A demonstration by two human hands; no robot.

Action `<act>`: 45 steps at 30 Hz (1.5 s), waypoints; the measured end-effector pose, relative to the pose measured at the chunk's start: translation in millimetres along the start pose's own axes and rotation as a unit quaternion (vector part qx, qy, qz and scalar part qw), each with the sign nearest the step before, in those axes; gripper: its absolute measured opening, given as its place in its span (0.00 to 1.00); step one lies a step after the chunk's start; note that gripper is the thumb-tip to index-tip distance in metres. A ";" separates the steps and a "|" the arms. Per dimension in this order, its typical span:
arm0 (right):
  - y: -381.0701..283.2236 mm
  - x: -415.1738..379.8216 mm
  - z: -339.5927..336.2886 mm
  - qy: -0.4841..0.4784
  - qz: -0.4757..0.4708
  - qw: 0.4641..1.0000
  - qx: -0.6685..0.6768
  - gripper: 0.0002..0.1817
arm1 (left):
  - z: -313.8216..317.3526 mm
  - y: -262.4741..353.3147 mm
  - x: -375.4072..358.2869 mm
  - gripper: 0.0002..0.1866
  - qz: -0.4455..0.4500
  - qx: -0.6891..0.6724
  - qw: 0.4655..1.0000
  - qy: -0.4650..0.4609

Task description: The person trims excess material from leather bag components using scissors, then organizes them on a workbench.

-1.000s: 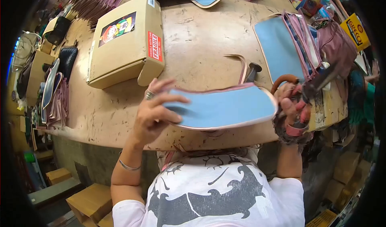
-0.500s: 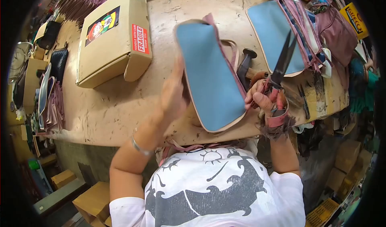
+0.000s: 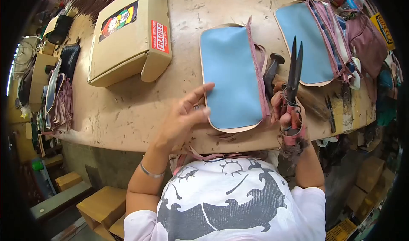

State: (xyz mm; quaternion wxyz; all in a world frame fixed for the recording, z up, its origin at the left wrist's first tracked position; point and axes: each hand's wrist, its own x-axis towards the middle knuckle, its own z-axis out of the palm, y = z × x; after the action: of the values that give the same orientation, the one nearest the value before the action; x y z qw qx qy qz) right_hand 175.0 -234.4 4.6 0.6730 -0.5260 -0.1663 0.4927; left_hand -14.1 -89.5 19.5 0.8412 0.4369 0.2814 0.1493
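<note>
A blue pouch panel with a pale edge and a pink zipper strip on its right side lies on the worktable. At its lower left edge is my left hand, fingers spread, thumb and fingertips reaching the border. My right hand is closed round the red-wrapped handles of black scissors, blades pointing away from me and slightly apart. Just beyond that hand a hammer rests beside the zipper strip, its handle partly hidden.
A cardboard box with a fragile label stands at the left back. Further blue panels with pink zippers are stacked at the right. A slim dark tool lies near the right front edge. Pink pieces hang at the far left.
The blue panel, tilted and blurred before, now lies flatter and straighter. My left hand has opened out at its lower left edge. The scissors stay in my right hand, turned more upright.
</note>
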 end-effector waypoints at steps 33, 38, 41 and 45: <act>-36.0 -41.1 -29.8 -0.185 0.477 0.787 -0.345 0.22 | 7.6 -23.4 -7.0 0.33 0.119 0.094 0.986 -0.064; -45.7 -29.1 -16.0 -0.214 0.468 0.775 -0.367 0.24 | 8.4 -22.2 -6.5 0.33 0.111 0.072 0.989 -0.062; -53.3 -25.3 -8.3 -0.222 0.447 0.788 -0.360 0.24 | 8.7 -23.0 -6.3 0.33 0.105 0.061 0.991 -0.058; -42.9 -14.5 -15.8 -0.296 0.453 0.794 -0.278 0.23 | 8.0 -22.1 -6.4 0.33 0.099 0.059 0.991 -0.063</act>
State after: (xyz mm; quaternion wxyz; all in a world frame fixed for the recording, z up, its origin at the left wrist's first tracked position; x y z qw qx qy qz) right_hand 201.0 -253.4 40.1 0.1156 -0.5338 -0.2302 0.8055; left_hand -14.3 -110.7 7.3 0.8108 0.5202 0.1916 0.1877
